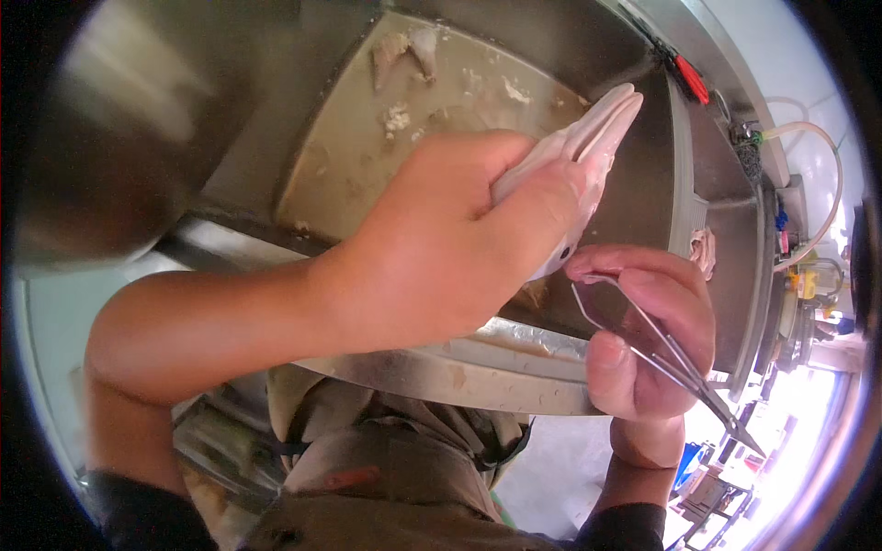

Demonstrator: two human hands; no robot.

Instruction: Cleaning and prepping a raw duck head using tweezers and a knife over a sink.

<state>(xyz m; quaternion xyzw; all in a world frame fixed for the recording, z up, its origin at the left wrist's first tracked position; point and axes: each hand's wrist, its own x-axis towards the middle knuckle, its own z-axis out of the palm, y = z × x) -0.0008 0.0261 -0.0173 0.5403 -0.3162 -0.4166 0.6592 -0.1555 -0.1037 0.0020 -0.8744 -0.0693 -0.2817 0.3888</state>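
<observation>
My left hand [441, 227] grips a pale, plucked bird's head [606, 138], apparently a duck's. Its long bill points up and to the right, and a dark spot like an eye shows below my thumb. Most of the rest is hidden by my fingers. In my right hand [654, 310] is a pair of thin metal tweezers [679, 355], with their arms spread at one end and a narrow point at the other. The right fingertips are close beside the dark spot; whether they touch it I cannot tell. Beneath both hands lies a stainless steel sink [241, 144].
Cloudy water [337, 172] in the sink holds pale scraps [396, 120] and two pale pieces [422, 52]. The steel front rim [441, 382] runs before my body. A red-handled tool [691, 79], a hose [839, 165] and another pale piece [703, 251] are at the right.
</observation>
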